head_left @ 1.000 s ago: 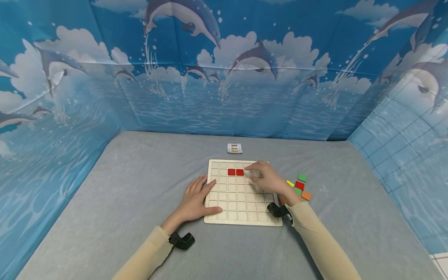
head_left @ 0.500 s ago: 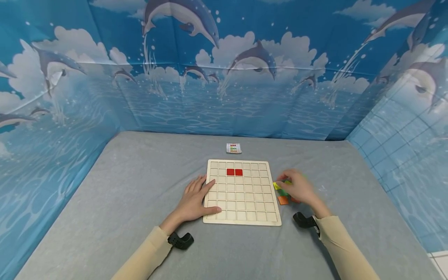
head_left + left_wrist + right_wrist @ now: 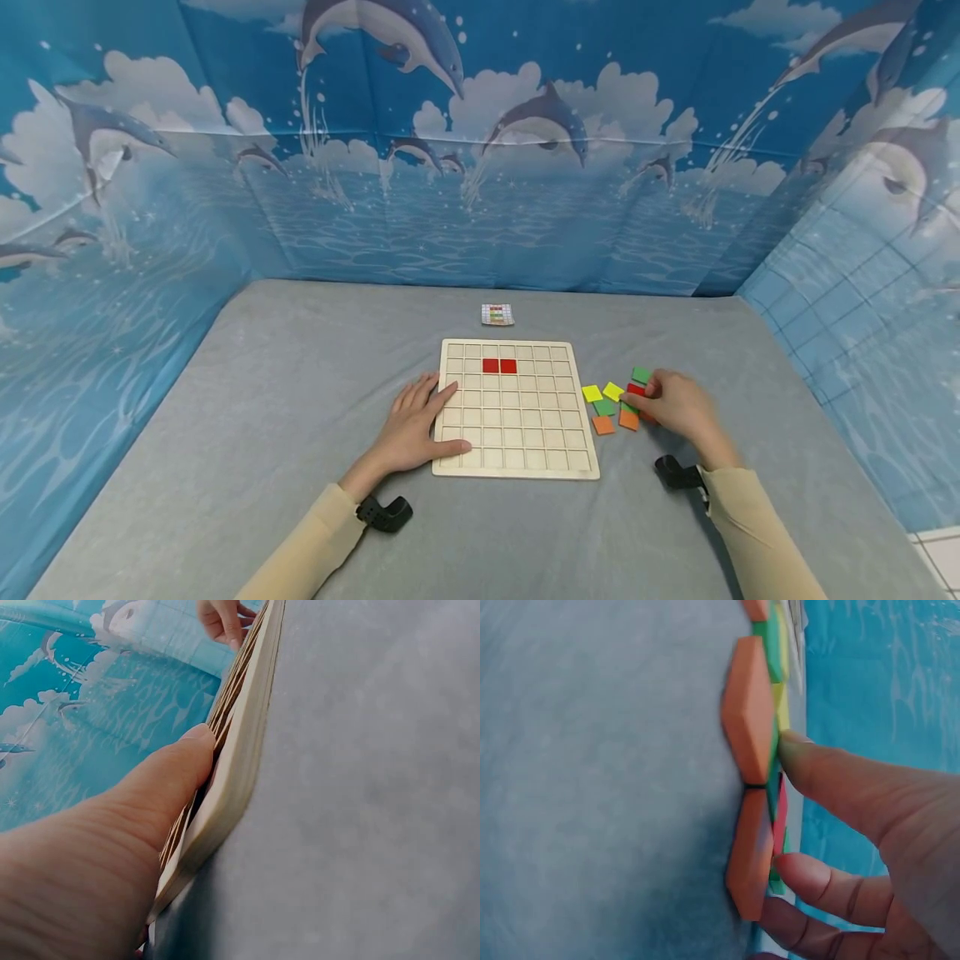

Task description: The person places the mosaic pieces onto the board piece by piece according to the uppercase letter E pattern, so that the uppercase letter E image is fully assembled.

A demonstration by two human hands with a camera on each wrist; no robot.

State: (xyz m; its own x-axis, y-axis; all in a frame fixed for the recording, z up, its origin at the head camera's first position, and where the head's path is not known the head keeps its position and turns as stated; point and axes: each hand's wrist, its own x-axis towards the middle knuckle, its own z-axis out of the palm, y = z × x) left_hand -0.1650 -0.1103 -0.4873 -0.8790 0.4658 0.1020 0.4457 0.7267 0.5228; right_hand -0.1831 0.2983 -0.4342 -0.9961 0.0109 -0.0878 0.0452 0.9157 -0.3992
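Observation:
A pale wooden grid board [image 3: 517,433] lies flat on the grey table, with two red tiles [image 3: 499,366] side by side in its second row. My left hand [image 3: 411,421] rests flat on the board's left edge, thumb on the rim [image 3: 232,772]. To the right of the board lies a loose cluster of tiles: two yellow [image 3: 602,392], two green [image 3: 604,407], two orange [image 3: 602,425] and a red tile [image 3: 636,389]. My right hand [image 3: 675,406] sits on this cluster. Its thumb [image 3: 825,772] and forefinger [image 3: 810,874] close on the red tile [image 3: 781,817] among the orange ones [image 3: 747,712].
A small card [image 3: 497,314] printed with a coloured grid lies beyond the board. Blue dolphin-print walls [image 3: 480,167] enclose the table on three sides. Black wrist camera mounts [image 3: 384,512] sit at both cuffs.
My right hand has left the board's upper right cells and moved right and nearer, onto the loose tiles. The left hand has stayed on the board's edge.

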